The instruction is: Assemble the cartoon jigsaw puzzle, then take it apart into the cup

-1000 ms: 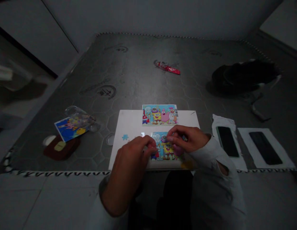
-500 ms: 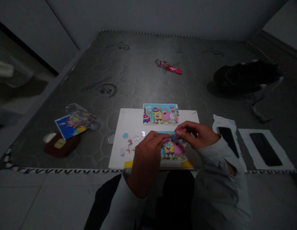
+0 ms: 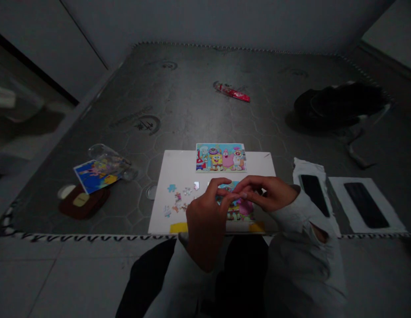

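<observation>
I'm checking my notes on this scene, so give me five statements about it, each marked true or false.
1. The picture card overlaps the far edge of the white board. True.
2. The loose pieces lie right of both hands. False: the loose pieces lie to their left.
3. Both phones rest on white sheets. True.
4. The red packet is on the board. False: the red packet lies beyond it.
5. The left hand and right hand are far apart. False: their fingertips nearly meet.

Head-worn view, facing forward and down, whole tabletop in frame
</observation>
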`<action>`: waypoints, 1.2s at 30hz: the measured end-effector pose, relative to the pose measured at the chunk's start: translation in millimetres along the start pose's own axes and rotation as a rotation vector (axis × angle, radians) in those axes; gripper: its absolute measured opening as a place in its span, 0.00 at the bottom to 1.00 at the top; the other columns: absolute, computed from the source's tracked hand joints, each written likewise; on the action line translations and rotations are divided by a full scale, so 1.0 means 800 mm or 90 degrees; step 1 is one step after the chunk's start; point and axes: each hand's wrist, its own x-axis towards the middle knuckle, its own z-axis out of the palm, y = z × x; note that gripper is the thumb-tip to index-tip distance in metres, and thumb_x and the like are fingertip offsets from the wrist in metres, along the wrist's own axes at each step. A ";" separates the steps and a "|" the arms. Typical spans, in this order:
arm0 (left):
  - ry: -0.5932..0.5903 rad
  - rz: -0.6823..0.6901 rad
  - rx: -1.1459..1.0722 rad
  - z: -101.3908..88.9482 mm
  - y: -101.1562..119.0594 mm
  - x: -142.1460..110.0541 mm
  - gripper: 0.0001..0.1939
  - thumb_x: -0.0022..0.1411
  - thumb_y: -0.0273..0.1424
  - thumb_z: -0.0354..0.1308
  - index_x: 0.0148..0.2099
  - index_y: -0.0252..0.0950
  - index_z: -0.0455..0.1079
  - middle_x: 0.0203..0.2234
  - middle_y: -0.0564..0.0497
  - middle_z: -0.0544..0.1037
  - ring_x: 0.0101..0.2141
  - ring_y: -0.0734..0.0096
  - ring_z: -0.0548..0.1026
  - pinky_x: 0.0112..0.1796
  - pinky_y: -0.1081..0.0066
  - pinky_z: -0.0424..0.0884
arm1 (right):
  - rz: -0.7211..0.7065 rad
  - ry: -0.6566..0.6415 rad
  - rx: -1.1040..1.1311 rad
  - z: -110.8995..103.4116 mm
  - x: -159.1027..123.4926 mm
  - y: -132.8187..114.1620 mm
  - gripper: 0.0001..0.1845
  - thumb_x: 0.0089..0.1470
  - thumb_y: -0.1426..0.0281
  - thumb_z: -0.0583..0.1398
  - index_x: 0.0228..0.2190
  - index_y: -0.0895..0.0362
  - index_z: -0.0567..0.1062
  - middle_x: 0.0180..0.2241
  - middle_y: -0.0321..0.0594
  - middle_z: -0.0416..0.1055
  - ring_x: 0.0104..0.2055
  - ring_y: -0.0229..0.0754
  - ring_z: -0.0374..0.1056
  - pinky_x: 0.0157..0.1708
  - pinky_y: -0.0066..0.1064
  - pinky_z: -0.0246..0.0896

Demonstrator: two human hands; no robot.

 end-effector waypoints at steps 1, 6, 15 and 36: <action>-0.001 -0.008 -0.002 0.001 0.000 -0.001 0.11 0.60 0.37 0.62 0.46 0.45 0.71 0.29 0.59 0.82 0.26 0.75 0.76 0.27 0.77 0.63 | 0.001 -0.007 0.001 0.000 -0.001 0.002 0.12 0.57 0.63 0.59 0.39 0.55 0.77 0.29 0.35 0.77 0.32 0.36 0.72 0.35 0.26 0.63; -0.009 -0.043 -0.002 0.004 0.005 -0.002 0.11 0.60 0.37 0.62 0.45 0.44 0.70 0.29 0.59 0.82 0.27 0.75 0.77 0.28 0.76 0.63 | -0.001 -0.016 -0.006 0.001 -0.005 0.006 0.12 0.56 0.64 0.59 0.40 0.54 0.76 0.30 0.36 0.76 0.32 0.37 0.71 0.35 0.27 0.63; -0.048 0.098 0.074 0.013 0.005 -0.005 0.11 0.68 0.33 0.50 0.47 0.42 0.72 0.38 0.53 0.81 0.37 0.74 0.78 0.35 0.77 0.70 | 0.126 0.072 -0.104 -0.011 -0.006 0.027 0.15 0.50 0.65 0.61 0.41 0.54 0.77 0.29 0.34 0.76 0.27 0.35 0.67 0.29 0.27 0.59; -0.203 0.360 0.346 0.038 -0.007 -0.019 0.19 0.68 0.28 0.50 0.59 0.42 0.63 0.58 0.50 0.70 0.38 0.71 0.78 0.34 0.71 0.76 | 0.278 0.272 -0.239 -0.011 0.000 0.039 0.07 0.48 0.65 0.64 0.31 0.52 0.81 0.26 0.32 0.76 0.28 0.37 0.70 0.34 0.30 0.63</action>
